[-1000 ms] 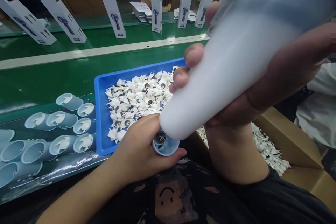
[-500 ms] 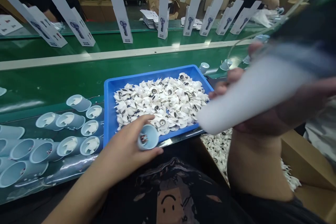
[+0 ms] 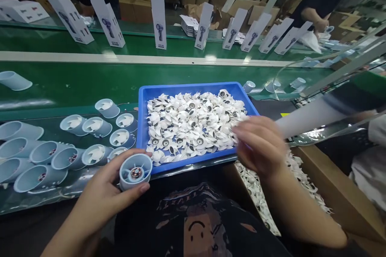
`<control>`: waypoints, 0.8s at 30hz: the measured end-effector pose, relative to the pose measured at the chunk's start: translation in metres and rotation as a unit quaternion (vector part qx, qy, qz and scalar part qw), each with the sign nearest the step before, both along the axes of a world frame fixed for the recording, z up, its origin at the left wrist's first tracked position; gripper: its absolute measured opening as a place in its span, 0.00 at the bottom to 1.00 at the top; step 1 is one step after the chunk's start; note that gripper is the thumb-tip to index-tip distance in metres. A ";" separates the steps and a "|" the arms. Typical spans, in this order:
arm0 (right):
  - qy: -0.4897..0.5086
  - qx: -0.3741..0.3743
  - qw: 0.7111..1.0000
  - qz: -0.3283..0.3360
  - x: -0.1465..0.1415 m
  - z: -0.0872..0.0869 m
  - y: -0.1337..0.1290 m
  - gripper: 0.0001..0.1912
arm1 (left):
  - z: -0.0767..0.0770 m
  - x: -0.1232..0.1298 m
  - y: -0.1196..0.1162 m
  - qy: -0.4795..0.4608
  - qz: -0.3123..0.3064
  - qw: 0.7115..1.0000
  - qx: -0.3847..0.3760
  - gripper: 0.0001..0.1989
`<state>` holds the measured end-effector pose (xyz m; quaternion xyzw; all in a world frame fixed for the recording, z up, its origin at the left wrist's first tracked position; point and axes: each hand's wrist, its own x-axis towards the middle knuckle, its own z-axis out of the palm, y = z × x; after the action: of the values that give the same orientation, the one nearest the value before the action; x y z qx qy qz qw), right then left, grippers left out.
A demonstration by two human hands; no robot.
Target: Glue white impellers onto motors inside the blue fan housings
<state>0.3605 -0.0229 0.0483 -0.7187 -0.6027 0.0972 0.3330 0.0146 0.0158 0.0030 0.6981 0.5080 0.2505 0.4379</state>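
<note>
My left hand is wrapped round a light blue fan housing, its open end tipped up toward me. Inside it a copper-wound motor coil sits among thin spokes. Over the right front edge of a blue tray is my right hand, smeared by motion. Its fingers are bent, and I cannot see whether anything is between them. White fan blades with dark round hubs fill the tray in a loose heap.
Several blue housings stand or lie left of the tray, some with white blades inside. A carton of more blades is at lower right. A pale tube-like shape slants in at right. White printed boxes line the belt; a co-worker's hand is beyond.
My right hand has come down and left to the tray's right edge, and the pale shape is now behind it. The view has shifted; the held housing now shows its coil more plainly.
</note>
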 end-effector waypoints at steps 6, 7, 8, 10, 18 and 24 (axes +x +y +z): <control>-0.225 -0.283 0.932 0.037 -0.012 -0.011 0.076 0.08 | -0.004 0.000 -0.011 -0.010 -0.019 1.000 0.010 0.24; -0.249 -0.310 0.917 0.039 -0.012 -0.011 0.081 0.10 | -0.006 -0.002 -0.014 -0.018 0.004 1.000 0.012 0.23; -0.269 -0.330 0.904 0.044 -0.013 -0.010 0.084 0.11 | -0.008 -0.004 -0.017 -0.029 0.023 0.999 0.010 0.23; -0.295 -0.361 0.883 0.052 -0.016 -0.008 0.089 0.13 | -0.011 -0.007 -0.023 -0.058 0.043 0.997 0.000 0.22; -0.274 -0.376 0.885 0.012 -0.030 0.009 0.093 0.09 | -0.017 -0.006 -0.021 -0.158 0.059 0.986 0.000 0.28; 0.042 -0.228 0.947 0.222 -0.084 0.012 0.041 0.14 | -0.013 0.004 -0.009 -0.039 -0.046 0.980 0.188 0.22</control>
<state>0.2766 0.0186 0.0603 -0.6190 -0.6939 0.3335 0.1552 0.0187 0.0066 -0.0101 0.7803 0.4014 0.3481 0.3298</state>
